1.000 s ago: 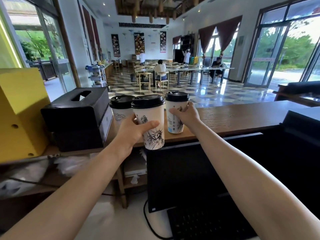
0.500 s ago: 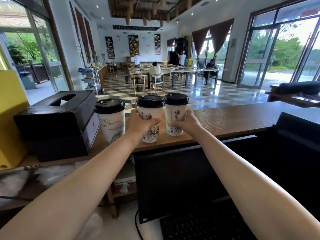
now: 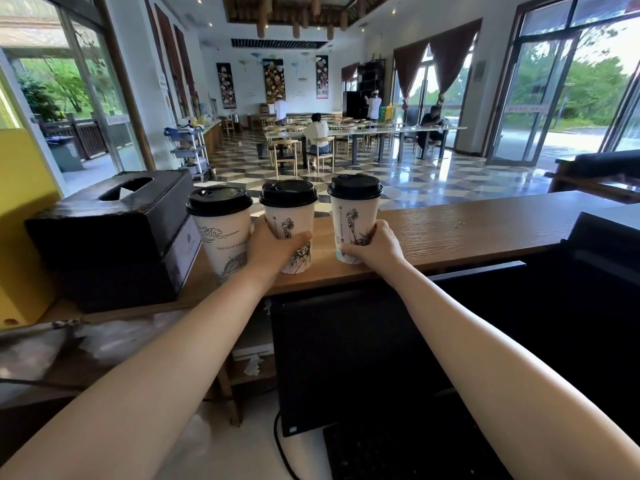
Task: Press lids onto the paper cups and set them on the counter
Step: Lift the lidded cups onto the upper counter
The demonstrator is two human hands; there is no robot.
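Our left hand point(image 3: 273, 244) gripped the mid cup point(image 3: 290, 220) low on its wall, fingers curled round it. Our right hand point(image 3: 375, 249) gripped the right cup point(image 3: 349, 216) near its base, fingers wrapped round it too. Both cups stood upright at the front edge of the wooden bench point(image 3: 467, 232), w/ a gap between them. A 3rd cup point(image 3: 220, 237) stood just left of the mid one, close beside our left hand and next to a black tissue box point(image 3: 114, 230). All 3 wore black lids point(image 3: 355, 187); whether they'd been pressed fully home we couldn't tell.
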